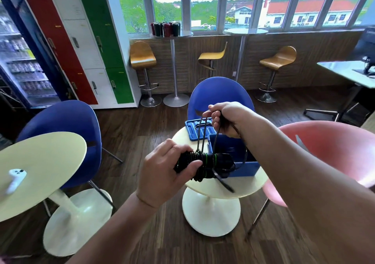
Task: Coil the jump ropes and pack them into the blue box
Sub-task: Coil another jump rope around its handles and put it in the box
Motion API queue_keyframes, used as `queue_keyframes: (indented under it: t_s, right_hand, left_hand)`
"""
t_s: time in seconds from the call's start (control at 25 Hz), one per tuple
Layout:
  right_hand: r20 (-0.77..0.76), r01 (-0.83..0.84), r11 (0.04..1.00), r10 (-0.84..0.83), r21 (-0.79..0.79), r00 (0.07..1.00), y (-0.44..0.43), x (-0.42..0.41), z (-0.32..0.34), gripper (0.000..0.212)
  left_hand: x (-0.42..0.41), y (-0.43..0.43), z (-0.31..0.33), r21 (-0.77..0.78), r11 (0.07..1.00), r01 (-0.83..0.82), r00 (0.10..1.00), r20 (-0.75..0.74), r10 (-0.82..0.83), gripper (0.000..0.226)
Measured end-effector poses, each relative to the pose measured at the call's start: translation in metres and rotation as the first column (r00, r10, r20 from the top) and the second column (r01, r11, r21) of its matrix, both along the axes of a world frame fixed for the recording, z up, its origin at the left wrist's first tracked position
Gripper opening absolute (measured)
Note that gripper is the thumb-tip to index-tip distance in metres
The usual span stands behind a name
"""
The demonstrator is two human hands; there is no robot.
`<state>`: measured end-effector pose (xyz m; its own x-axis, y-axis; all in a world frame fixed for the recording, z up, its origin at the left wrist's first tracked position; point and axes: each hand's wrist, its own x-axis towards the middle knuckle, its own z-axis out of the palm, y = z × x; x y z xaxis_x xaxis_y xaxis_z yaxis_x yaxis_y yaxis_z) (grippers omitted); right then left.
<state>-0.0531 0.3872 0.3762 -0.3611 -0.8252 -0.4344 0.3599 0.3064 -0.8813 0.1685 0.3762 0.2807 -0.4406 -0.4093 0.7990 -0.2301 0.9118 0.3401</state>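
Black handles point(211, 162) are gripped by the left hand point(162, 168) as a spool, near the box point(247, 169); the right hand point(227, 119) pinches the cord point(216, 135) high, likely to keep each wrap taut.

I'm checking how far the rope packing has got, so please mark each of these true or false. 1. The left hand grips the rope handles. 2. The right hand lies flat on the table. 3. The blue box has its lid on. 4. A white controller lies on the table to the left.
1. True. The left hand grips the black jump rope handles, with cord wound round them.
2. False. The right hand is raised above the small round table and holds loops of the cord.
3. False. The blue box stands open, and its lid lies on the table behind it.
4. True. The white controller lies on the other round table.
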Motion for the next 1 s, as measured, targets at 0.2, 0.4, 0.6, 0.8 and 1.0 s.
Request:
queue_keyframes:
  t_s: [0.2, 0.4, 0.6, 0.8, 1.0]
  right_hand:
    - [0.03, 0.043, 0.996, -0.04, -0.08, 0.999, 0.001, -0.007, 0.014, 0.03]
    - [0.07, 0.017, 0.989, -0.007, -0.147, 0.998, 0.018, -0.005, 0.031, 0.03]
    - [0.05, -0.062, 0.958, 0.079, -0.28, 0.996, 0.057, 0.035, 0.034, 0.034]
    - [0.073, -0.252, 0.906, 0.292, -0.339, 0.954, 0.124, 0.082, -0.041, 0.024]
    - [0.106, -0.325, 0.894, 0.372, -0.307, 0.922, 0.133, 0.097, -0.142, 0.02]
  left_hand:
    - [0.004, 0.003, -0.015, 0.039, 0.998, 0.04, 0.999, 0.022, -0.041, 0.051]
    - [0.005, -0.001, -0.027, 0.085, 0.995, -0.057, 0.995, 0.084, 0.05, 0.056]
    - [-0.001, -0.017, -0.019, 0.209, 0.947, -0.245, 0.956, 0.216, 0.199, 0.054]
    - [0.003, -0.04, -0.006, 0.392, 0.868, -0.304, 0.952, 0.142, 0.27, 0.051]
    - [-0.012, -0.032, 0.009, 0.554, 0.804, -0.217, 0.973, 0.053, 0.226, 0.047]
